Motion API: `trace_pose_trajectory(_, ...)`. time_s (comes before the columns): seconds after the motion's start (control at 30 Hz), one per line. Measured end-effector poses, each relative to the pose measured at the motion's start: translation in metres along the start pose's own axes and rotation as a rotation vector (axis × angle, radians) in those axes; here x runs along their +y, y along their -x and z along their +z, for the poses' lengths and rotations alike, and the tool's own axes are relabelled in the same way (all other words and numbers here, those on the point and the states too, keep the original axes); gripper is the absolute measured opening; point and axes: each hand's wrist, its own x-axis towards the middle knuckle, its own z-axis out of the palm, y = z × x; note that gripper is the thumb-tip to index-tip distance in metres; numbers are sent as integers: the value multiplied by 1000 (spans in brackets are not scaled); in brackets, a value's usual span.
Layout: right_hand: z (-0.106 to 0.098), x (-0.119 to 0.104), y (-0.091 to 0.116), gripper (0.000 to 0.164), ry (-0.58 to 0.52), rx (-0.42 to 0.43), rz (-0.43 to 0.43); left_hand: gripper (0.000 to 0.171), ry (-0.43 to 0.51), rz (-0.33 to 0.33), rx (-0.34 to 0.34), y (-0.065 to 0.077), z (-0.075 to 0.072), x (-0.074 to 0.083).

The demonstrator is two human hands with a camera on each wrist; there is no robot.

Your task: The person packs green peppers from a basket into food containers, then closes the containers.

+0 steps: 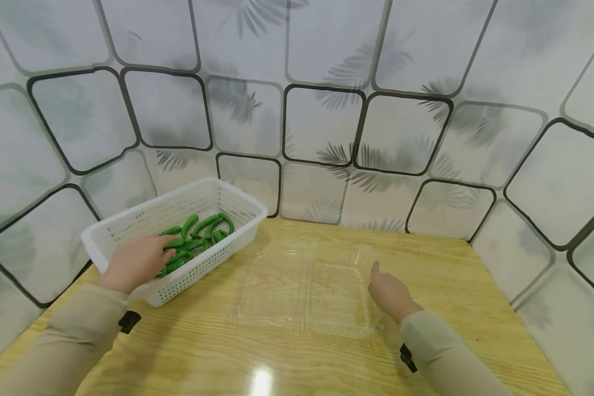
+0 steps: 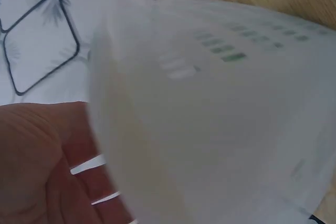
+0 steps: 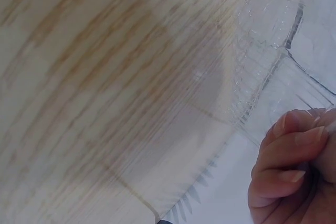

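My left hand (image 1: 141, 261) reaches over the near side of a white perforated plastic basket (image 1: 114, 220), its fingertips at the green chili peppers (image 1: 180, 242) heaped inside. In the left wrist view the basket's wall (image 2: 210, 119) hides the ends of the loosely extended fingers (image 2: 86, 135). My right hand (image 1: 391, 291) is at the right edge of a clear plastic hinged container (image 1: 339, 330), which lies unfolded on the table. From the right wrist, its curled fingers (image 3: 281, 156) pinch the clear rim.
The yellow wood-grain table (image 1: 277, 363) runs back to a patterned wall (image 1: 322, 126) that curves round behind and to both sides. The container's flat lid half (image 1: 269, 286) lies between the basket and its deeper half.
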Motion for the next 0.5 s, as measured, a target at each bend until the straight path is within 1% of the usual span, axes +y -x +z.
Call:
trace_pose_trajectory(0.13, 1, 0, 0, 54, 4, 11, -13, 41, -28, -28, -112, -2, 2, -12)
trace_pose_trajectory(0.33, 2, 1, -3, 55, 7, -2, 11, 35, -26, -87, -290, -6, 3, -19)
trace_pose_trajectory(0.4, 2, 0, -3, 55, 16, -10, 20, 35, -31, -97, -329, -8, 4, -22)
trace_pose_trajectory(0.5, 1, -1, -3, 54, 35, -14, 26, 32, -42, -85, -348, -9, 4, -25)
